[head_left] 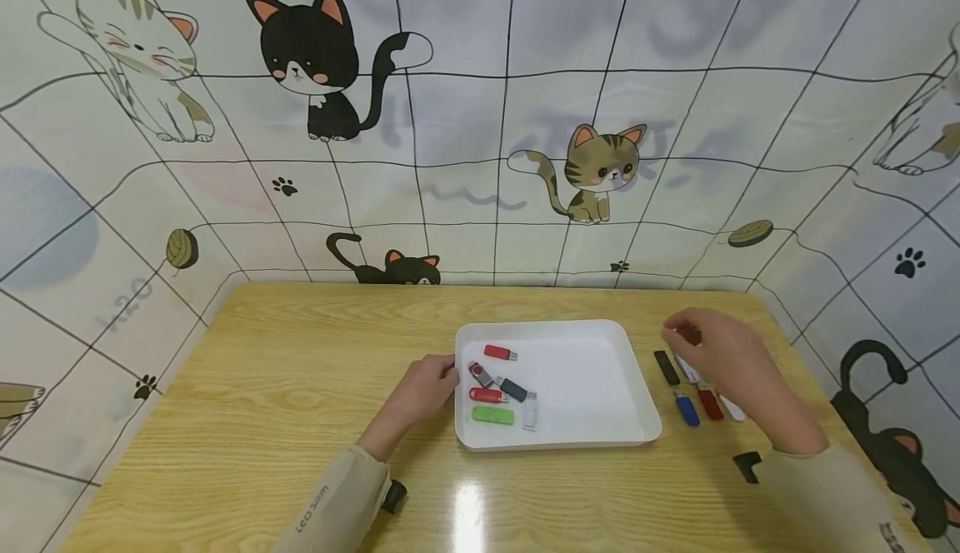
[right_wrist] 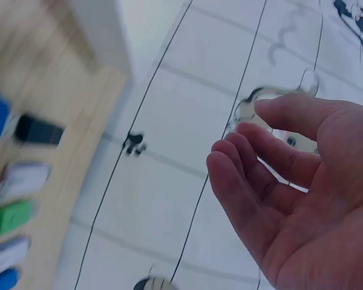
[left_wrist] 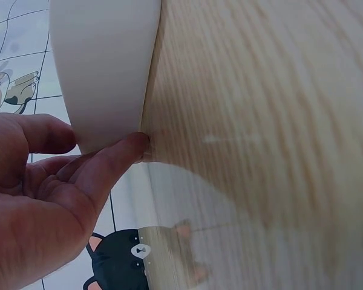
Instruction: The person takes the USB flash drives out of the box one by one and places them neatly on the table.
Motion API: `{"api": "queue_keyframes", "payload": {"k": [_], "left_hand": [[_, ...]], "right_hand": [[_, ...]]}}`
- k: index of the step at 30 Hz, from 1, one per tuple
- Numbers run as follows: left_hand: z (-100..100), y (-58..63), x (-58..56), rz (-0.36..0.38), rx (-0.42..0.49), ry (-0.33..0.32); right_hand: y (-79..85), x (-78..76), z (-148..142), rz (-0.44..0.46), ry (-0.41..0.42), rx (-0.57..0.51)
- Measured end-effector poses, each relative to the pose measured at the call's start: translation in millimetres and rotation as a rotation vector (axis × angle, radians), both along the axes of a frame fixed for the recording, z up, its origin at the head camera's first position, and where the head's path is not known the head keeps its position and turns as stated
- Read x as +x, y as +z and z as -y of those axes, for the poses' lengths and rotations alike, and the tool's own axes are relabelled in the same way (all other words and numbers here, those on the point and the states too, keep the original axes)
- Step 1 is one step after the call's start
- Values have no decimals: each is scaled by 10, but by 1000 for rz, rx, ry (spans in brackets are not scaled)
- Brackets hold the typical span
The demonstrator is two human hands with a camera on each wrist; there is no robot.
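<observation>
A white tray (head_left: 577, 378) lies on the table with several USB sticks in its left half: a red one (head_left: 497, 352), a green one (head_left: 492, 415), a dark one (head_left: 513, 389) and others. My left hand (head_left: 418, 393) holds the tray's left side, thumb and fingers at its wall (left_wrist: 109, 72) in the left wrist view. Over a group of USB sticks right of the tray hovers my right hand (head_left: 723, 351), fingers loosely bent and nothing between them. Black (head_left: 665, 367), blue (head_left: 686, 410) and red (head_left: 708, 404) sticks show there; the hand partly hides others.
The wooden table (head_left: 315, 345) ends at a cloth wall (head_left: 465, 120) printed with cats and grid lines at the back and sides. In the right wrist view, a green USB stick (right_wrist: 13, 216) lies among the sticks near the table edge.
</observation>
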State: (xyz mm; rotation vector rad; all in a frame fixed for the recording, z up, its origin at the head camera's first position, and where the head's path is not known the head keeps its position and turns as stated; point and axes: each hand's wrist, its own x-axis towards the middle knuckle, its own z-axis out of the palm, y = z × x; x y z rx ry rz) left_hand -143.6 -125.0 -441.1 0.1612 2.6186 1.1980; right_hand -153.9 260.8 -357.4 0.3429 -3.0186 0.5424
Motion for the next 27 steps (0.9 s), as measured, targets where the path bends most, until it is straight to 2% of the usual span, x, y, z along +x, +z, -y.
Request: {"api": "queue_keyframes", "payload": {"k": [3,11,17,23,27], "left_hand": [[5,-4,-2,-5,-1,2],[8,-23,-9,-3,-3,-2],[7,-21,-5,-17,0,-5],[12,-22,-7,-39,-13,-11],[15,-22,-6,-32,-8,-9]], "right_hand": [[40,-64,256,-20,51,1],[3,-202,869,-18,185,30],[-75,-277,1145,8,310,77],[-166,-368,1324,85,511,139],[-210,-408,1469,164,571,137]]}}
